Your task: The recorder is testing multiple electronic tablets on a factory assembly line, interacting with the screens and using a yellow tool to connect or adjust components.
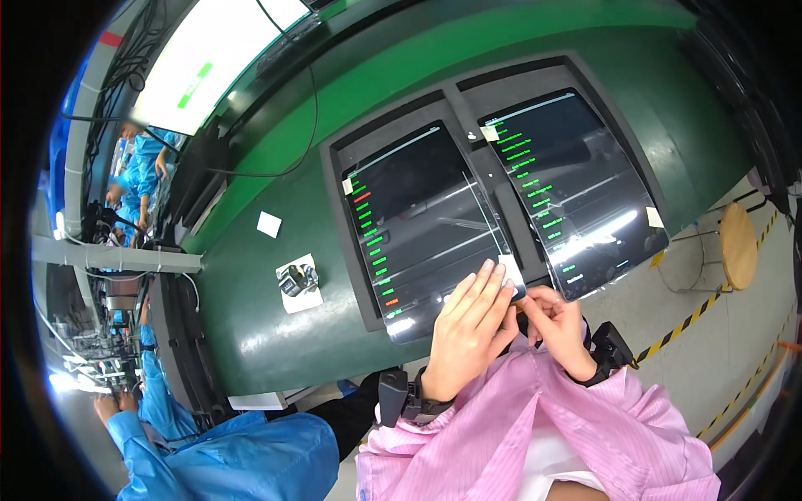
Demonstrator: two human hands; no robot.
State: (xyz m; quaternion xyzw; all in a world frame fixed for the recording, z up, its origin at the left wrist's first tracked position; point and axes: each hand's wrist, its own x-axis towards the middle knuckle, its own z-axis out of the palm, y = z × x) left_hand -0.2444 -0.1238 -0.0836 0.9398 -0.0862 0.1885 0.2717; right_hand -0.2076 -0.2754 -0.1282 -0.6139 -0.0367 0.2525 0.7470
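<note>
Two black tablets lie side by side in a dark foam tray, their screens lit with lists of green text lines. The left tablet [426,217] also has a few red lines. Its lower end sticks out over the tray edge. My left hand [469,330] lies with fingers stretched out over this tablet's lower right corner, next to a small white patch [508,265]. At the same corner, my right hand [555,324] has its fingers pinched together; whatever they hold is hidden. The right tablet [576,184] is apart from both hands and has small pale stickers at its edges.
The foam tray [368,288] rests on a green work table [242,334]. Left of it are a white note [268,224] and a small dark device [294,281] on white paper. A lit monitor [209,67] stands behind. A person in blue [234,451] is close on the left; a round stool [739,246] stands right.
</note>
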